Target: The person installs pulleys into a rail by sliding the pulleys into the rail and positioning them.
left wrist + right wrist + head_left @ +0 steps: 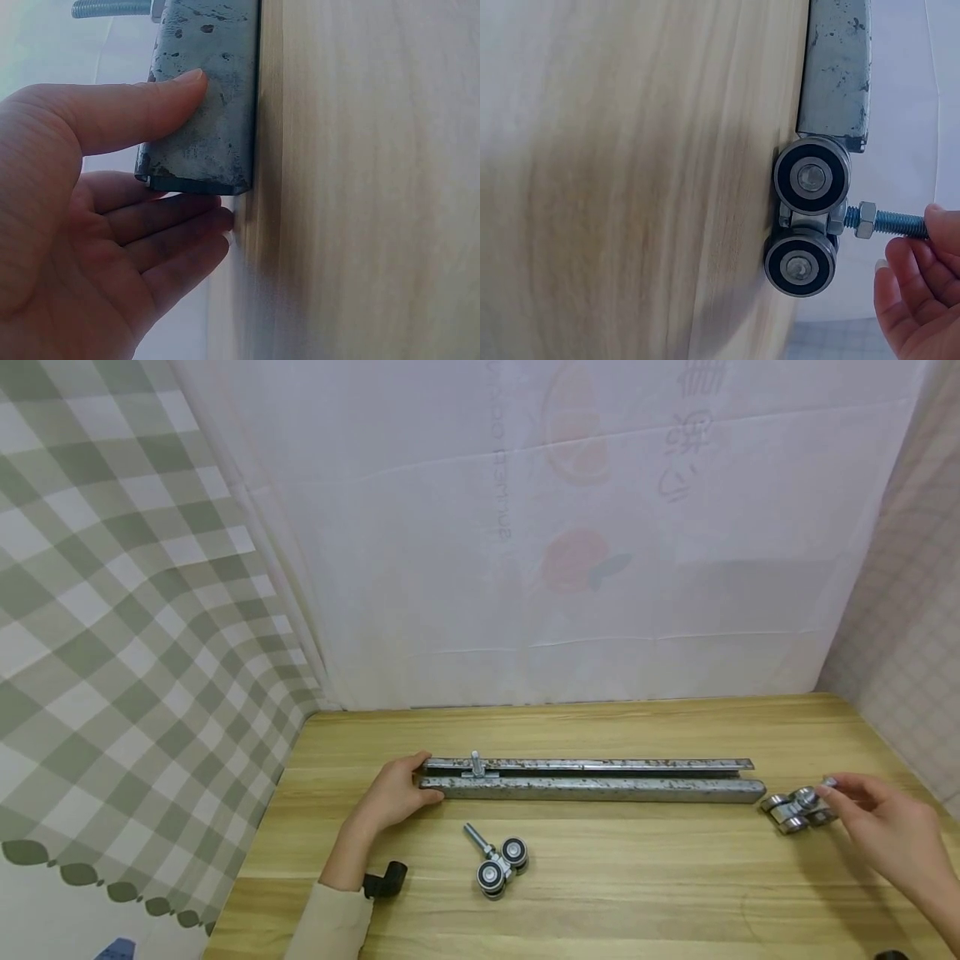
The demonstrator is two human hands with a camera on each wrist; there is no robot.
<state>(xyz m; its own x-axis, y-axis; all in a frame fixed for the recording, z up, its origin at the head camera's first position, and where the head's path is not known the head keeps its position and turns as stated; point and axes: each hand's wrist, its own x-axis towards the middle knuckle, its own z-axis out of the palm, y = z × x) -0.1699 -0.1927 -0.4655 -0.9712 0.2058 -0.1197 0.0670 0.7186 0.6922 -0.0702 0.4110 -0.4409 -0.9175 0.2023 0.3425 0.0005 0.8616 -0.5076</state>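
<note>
One roller trolley [789, 814], lower right, is pinched by its bolt [900, 223] in the right hand [888, 831], just beside a steel track [592, 790] whose left end is gripped by the left hand [392, 795]. Insertion is seemingly being aligned; level wheels [799, 268] are probably needed.

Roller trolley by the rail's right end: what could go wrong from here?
The right hand pinches only the outer end of the threaded bolt, so the roller trolley might tilt and its wheels catch on the rail.
The left hand grips the rail at its far end, so a sideways nudge could swing the right end out of line.
</note>
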